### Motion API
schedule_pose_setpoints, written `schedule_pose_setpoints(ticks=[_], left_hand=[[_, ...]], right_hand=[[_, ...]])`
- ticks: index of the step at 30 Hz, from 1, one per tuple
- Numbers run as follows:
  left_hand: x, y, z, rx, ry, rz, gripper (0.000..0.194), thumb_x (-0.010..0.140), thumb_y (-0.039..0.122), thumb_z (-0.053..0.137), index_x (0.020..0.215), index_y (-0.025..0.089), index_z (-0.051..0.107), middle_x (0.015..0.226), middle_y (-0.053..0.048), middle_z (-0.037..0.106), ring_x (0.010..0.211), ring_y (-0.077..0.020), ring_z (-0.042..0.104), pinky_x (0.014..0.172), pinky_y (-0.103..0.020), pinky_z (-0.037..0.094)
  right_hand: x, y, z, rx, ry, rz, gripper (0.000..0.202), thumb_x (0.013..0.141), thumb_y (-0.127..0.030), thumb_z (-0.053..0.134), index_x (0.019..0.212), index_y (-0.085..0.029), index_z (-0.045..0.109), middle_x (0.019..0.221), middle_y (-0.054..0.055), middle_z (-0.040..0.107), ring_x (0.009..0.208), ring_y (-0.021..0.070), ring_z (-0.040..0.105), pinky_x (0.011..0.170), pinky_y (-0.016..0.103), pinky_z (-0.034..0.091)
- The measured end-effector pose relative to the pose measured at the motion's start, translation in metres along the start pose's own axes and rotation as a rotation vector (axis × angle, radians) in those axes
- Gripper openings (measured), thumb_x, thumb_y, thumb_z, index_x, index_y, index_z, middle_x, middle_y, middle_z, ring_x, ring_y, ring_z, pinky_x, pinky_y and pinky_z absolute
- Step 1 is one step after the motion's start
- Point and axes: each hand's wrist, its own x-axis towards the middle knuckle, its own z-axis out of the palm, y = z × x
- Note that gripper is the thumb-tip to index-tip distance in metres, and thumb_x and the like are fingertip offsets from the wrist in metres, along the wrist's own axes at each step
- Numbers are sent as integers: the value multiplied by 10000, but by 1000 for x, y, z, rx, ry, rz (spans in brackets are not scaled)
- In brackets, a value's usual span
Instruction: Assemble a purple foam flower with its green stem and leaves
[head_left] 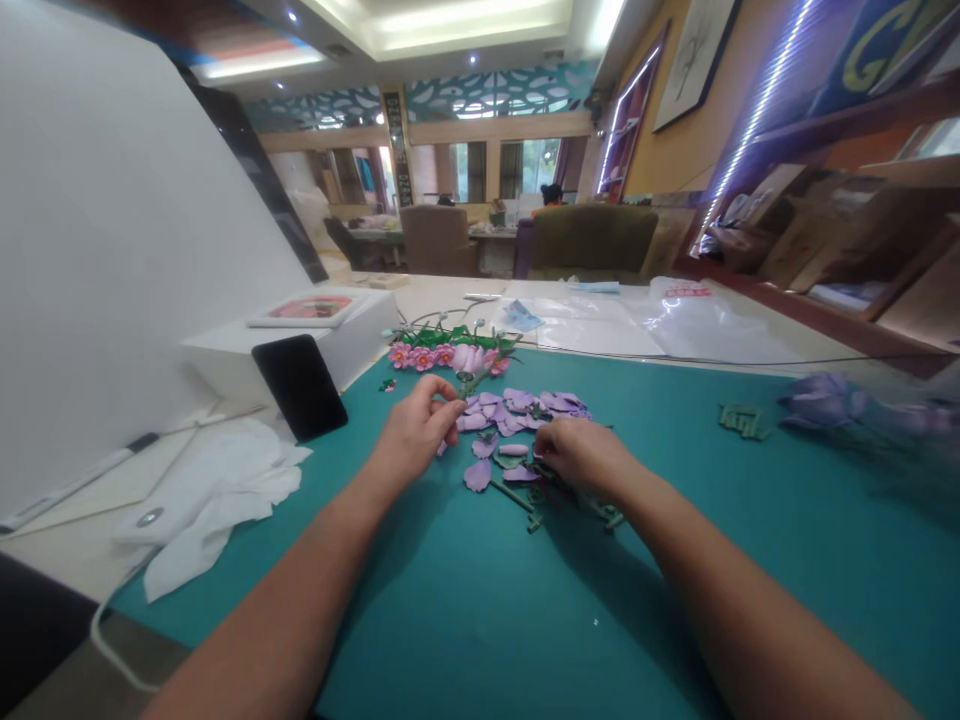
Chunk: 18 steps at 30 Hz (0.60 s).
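Observation:
My left hand [421, 422] is closed in a pinch on the green stem below a pale purple flower [469, 362], which it holds upright. Fingers bent down, my right hand [577, 450] reaches into the loose pieces; what its fingertips hold, if anything, is hidden. Several purple petals [517, 408] lie in a row on the green mat [480, 600]. Nearer me are a single petal [478, 476], a small purple bud piece [513, 450] and green stem pieces [514, 494].
Pink flowers [423, 357] lie behind the petals. A black phone [300, 388] leans against a white box [360, 345] at left, near white tissue [225, 490]. Green pieces [742, 421] and purple flowers [825, 402] are at right. Plastic bags [690, 315] lie at the back.

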Motion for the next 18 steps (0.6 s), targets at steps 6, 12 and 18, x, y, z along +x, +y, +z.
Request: schedule_pose_setpoints(ticks=[6, 12, 18], left_hand=[[-2, 1, 2, 22, 19, 74, 236, 832, 356, 485, 1009, 210, 537, 551, 55, 590, 521, -135, 532, 564, -245, 408], [-2, -5, 5, 62, 0, 146, 369, 850, 347, 466, 1172, 216, 592, 575, 43, 601, 592, -147, 571, 614, -251, 432], [-2, -6, 6, 52, -25, 151, 370, 847, 327, 476, 1177, 214, 598, 623, 30, 629, 556, -134, 545, 585, -244, 437]], right_hand=[[0, -3, 10, -72, -6, -42, 269, 847, -145, 471, 961, -240, 695, 1037, 79, 677, 924, 217, 609, 640, 268, 353], [-1, -11, 12, -133, -27, -61, 266, 853, -116, 467, 956, -218, 689, 1013, 95, 664, 922, 236, 600, 629, 273, 359], [0, -13, 16, -180, -5, -79, 251, 881, -108, 443, 937, -171, 680, 1002, 115, 656, 926, 233, 597, 633, 274, 366]])
